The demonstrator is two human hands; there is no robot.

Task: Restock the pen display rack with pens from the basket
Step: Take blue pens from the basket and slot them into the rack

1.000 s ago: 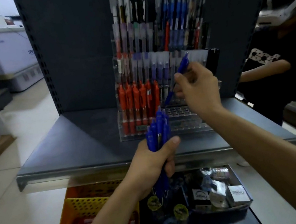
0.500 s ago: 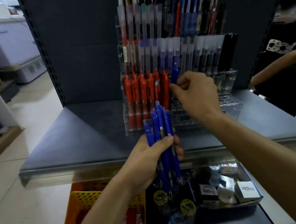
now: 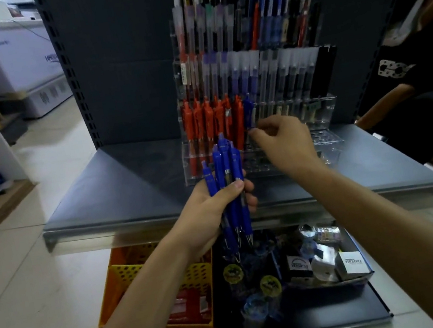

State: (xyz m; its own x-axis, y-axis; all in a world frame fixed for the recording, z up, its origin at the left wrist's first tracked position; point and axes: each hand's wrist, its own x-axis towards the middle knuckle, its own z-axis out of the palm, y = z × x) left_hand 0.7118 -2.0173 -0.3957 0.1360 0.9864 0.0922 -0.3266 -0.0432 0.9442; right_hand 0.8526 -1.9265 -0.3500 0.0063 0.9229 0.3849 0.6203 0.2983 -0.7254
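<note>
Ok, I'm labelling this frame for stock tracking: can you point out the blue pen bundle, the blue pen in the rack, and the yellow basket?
blue pen bundle (image 3: 226,162): head view, upper barrels.
blue pen in the rack (image 3: 248,109): head view, upper barrel.
yellow basket (image 3: 126,273): head view, perforated wall.

I'm looking into a shop. A dark metal shelf (image 3: 129,194) is jutting from a back panel with slotted uprights (image 3: 73,73). A tiered clear pen display rack (image 3: 328,143) is standing on it, packed with pens. Boxed goods (image 3: 351,263) are sitting on the shelf below beside a yellow basket (image 3: 130,271), and chest freezers (image 3: 22,58) are lining the tiled floor (image 3: 43,276).
</note>
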